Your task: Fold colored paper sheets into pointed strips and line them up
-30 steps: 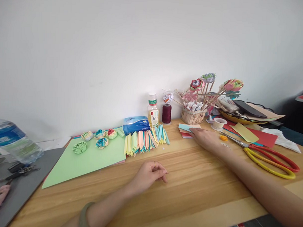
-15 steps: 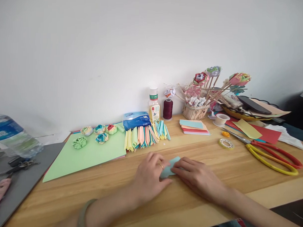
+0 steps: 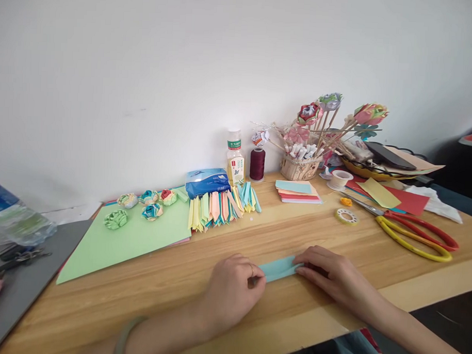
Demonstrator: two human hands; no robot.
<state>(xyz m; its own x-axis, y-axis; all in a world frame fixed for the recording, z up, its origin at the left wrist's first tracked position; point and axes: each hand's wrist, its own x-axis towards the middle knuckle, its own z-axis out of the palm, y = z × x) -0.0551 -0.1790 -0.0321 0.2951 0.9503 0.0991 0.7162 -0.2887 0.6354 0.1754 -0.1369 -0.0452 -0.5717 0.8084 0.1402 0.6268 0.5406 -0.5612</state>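
Note:
A narrow strip of light blue paper (image 3: 280,269) lies between my hands over the front of the wooden table, with a lengthwise crease showing. My left hand (image 3: 236,285), wearing a ring, pinches its left end between thumb and fingers. At the other end, my right hand (image 3: 327,273) grips the paper between thumb and fingertips. Beyond my left hand stands a row of folded paper pieces (image 3: 215,210) in yellow, green, pink and blue. Past my right hand lies a stack of coloured paper slips (image 3: 298,191) with a blue one on top.
Scissors (image 3: 412,235) and a tape roll (image 3: 346,216) lie right. Paper flowers (image 3: 116,219) rest on green sheets (image 3: 121,250) at left. A tissue pack (image 3: 207,182), bottle (image 3: 235,159), thread spool (image 3: 257,165) and flower basket (image 3: 301,168) line the wall.
My hands have moved apart, and more of the blue paper shows stretched between them. Both hands now pinch its ends, where before they lay flatter over it. The view has shifted slightly.

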